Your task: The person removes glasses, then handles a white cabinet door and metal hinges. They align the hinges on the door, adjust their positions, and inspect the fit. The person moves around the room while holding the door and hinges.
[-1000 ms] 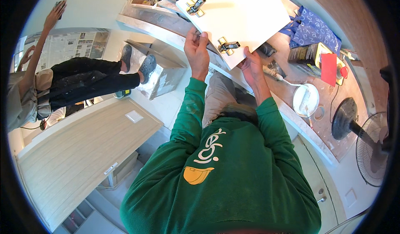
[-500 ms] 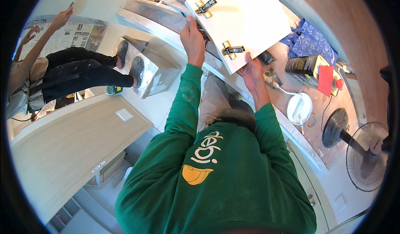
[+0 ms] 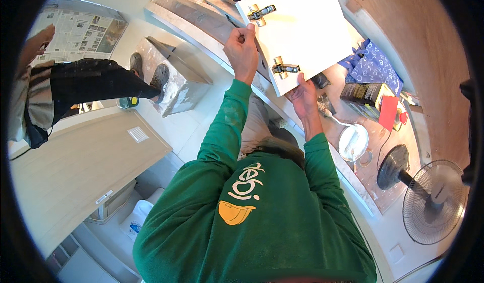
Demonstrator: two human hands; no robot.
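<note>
A white cabinet door (image 3: pixel 315 33) lies tilted over the worktop, two metal hinges fixed to its upward face: the upper hinge (image 3: pixel 261 14) and the lower hinge (image 3: pixel 286 68). My right hand (image 3: pixel 304 100) grips the door's near corner, thumb on top and fingers hidden beneath. Beside the door's left edge is my left hand (image 3: pixel 241 53), its fingers curled and thumb pressed against the forefinger. Whatever it may hold is hidden.
Right of the door are a blue patterned bag (image 3: pixel 377 66), a tin (image 3: pixel 364 94), a red card (image 3: pixel 387 112), a white dish (image 3: pixel 353 142) and a fan (image 3: pixel 434 202). Tools fill a tray (image 3: pixel 176 6) behind. At left, a person (image 3: pixel 85 81) stands on a box (image 3: pixel 176 89).
My left hand has slid along the door's edge toward me, and its fingers are more curled. My right hand keeps its hold. The person at left has lowered an arm.
</note>
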